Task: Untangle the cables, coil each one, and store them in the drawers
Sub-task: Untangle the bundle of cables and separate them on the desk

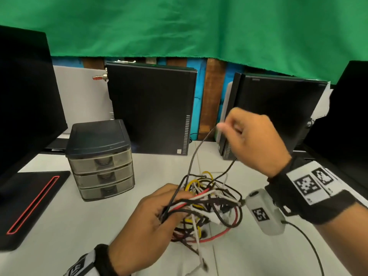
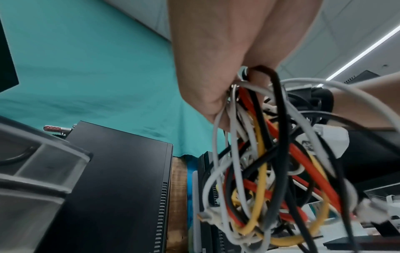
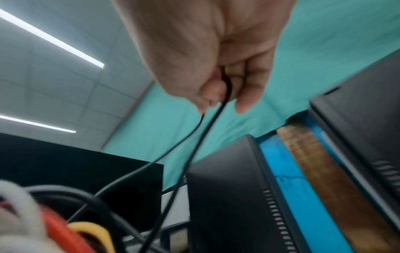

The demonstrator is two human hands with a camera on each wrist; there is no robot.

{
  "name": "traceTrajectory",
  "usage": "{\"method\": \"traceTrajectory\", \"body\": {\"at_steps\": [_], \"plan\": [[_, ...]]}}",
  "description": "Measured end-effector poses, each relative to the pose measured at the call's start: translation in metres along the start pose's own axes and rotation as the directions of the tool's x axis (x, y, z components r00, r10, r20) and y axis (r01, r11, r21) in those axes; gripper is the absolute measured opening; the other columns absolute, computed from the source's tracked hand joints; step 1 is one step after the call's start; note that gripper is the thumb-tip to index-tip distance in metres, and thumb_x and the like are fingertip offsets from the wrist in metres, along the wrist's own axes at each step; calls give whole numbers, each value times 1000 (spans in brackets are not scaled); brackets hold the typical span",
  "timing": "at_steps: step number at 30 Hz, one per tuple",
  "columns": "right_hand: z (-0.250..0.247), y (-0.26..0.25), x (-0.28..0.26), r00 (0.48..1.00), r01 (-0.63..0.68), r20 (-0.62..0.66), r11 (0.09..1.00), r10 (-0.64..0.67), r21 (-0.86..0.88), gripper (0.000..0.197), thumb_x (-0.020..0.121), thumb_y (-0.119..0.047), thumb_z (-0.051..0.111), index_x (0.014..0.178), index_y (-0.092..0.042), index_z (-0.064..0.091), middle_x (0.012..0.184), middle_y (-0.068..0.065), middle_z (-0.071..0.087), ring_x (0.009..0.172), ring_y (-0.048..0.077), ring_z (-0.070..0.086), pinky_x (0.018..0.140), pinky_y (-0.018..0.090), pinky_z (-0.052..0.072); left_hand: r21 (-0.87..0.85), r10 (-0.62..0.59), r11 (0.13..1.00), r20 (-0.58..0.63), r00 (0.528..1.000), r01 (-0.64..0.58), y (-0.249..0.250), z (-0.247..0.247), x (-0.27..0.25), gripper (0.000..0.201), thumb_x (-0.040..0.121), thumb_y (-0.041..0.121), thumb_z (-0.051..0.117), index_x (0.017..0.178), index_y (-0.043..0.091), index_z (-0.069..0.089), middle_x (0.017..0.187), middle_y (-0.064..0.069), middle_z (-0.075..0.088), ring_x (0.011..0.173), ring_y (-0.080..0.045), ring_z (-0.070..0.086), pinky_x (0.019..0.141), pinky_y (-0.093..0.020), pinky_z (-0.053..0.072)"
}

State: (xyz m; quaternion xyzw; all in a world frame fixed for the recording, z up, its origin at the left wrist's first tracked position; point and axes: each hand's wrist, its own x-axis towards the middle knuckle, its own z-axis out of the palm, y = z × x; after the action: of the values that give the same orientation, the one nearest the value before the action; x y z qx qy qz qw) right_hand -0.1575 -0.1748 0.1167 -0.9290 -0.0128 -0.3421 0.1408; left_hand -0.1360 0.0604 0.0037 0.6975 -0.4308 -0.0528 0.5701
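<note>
the left hand [image 1: 153, 214] grips the cable bunch [image 1: 207, 206] just over the counter [image 1: 59, 226]. the right hand [image 1: 253, 140] pinches one black cable [image 1: 196, 150], which runs up and away from the bunch.

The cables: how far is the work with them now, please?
Done: nothing visible; the three drawers are shut and no coiled cable shows. In hand: the left hand grips the cable tangle while the right hand pinches a loop of one thin black cable and holds it above the tangle. Left: untangling all cables, coiling, storing.
</note>
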Motion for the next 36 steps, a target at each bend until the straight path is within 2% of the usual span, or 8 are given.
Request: {"method": "traceTrajectory", "body": {"at_steps": [4, 7, 10, 13, 18, 25, 30, 36], "plan": [[9, 33, 1, 906, -365, -70, 854, 417, 370, 16, 99, -20, 58, 85, -14, 59, 70, 4, 61, 59, 15, 61, 55, 36, 56, 56, 28, 998, -9, 1000, -27, 1, -2, 2, 42, 94, 0, 61, 112, 37, 71, 108, 15, 66, 109, -12, 64, 91, -20, 50], [2, 41, 0, 860, -455, 48, 720, 509, 524, 4, 93, -17, 68, 96, -17, 65, 62, -4, 57, 50, 8, 52, 50, 30, 49, 83, 35, 996, 6, 999, -35, -1, -4, 1, 41, 93, 2, 62, 111, 38, 71, 108, 17, 65, 110, -13, 64, 91, -19, 49], [-22, 38, 1, 919, -382, 282, 796, 275, 469, 29, 80, -26, 78, 107, -25, 69, 54, -12, 59, 50, -1, 54, 52, 17, 47, 114, 41, 993, 14, 999, -43, -3, -6, -1, 44, 90, -4, 64, 109, 35, 72, 109, 18, 64, 110, -10, 63, 90, -15, 49], [-36, 15, 0, 830, -250, 548, 949, 109, 191, 46, 68, -47, 76, 111, -36, 70, 62, -7, 62, 55, 1, 55, 61, 18, 50, 159, 24, 987, 44, 999, -31, -6, -5, -2, 51, 89, -8, 63, 110, 38, 72, 110, 18, 63, 110, -9, 63, 91, -18, 50], [-18, -37, -18, 761, 346, 637, 908, -123, -237, 46, 88, -63, 56, 127, -40, 57, 106, -17, 66, 91, 2, 60, 83, 23, 51, 166, 14, 986, 51, 999, -22, -7, -2, 0, 51, 88, -8, 64, 109, 38, 74, 108, 19, 63, 108, -7, 63, 88, -14, 48], [3, -54, -24, 788, 393, 581, 892, -203, -222, 36, 100, -49, 41, 116, -29, 66, 106, -8, 70, 97, 14, 64, 88, 35, 53, 131, -44, 991, 46, 998, 38, -9, -5, -1, 46, 90, -4, 65, 107, 38, 74, 106, 17, 64, 106, -8, 63, 87, -15, 47], [-21, 1, 10, 997, 16, 81, 999, -12, -41, 23, 96, -38, 57, 95, -25, 76, 81, -10, 72, 73, 10, 67, 67, 29, 54, 65, -87, 994, 20, 996, 85, -9, -16, -1, 47, 91, -4, 64, 107, 40, 72, 109, 14, 67, 109, -10, 64, 91, -22, 50], [-23, 83, 5, 927, -367, 36, 922, 374, -124, 19, 94, -28, 64, 80, -22, 75, 83, -1, 73, 85, 22, 66, 79, 33, 52, 84, -66, 994, -32, 997, 68, -9, -26, 2, 47, 90, -6, 64, 104, 38, 74, 106, 14, 68, 107, -10, 65, 91, -24, 51]]}}
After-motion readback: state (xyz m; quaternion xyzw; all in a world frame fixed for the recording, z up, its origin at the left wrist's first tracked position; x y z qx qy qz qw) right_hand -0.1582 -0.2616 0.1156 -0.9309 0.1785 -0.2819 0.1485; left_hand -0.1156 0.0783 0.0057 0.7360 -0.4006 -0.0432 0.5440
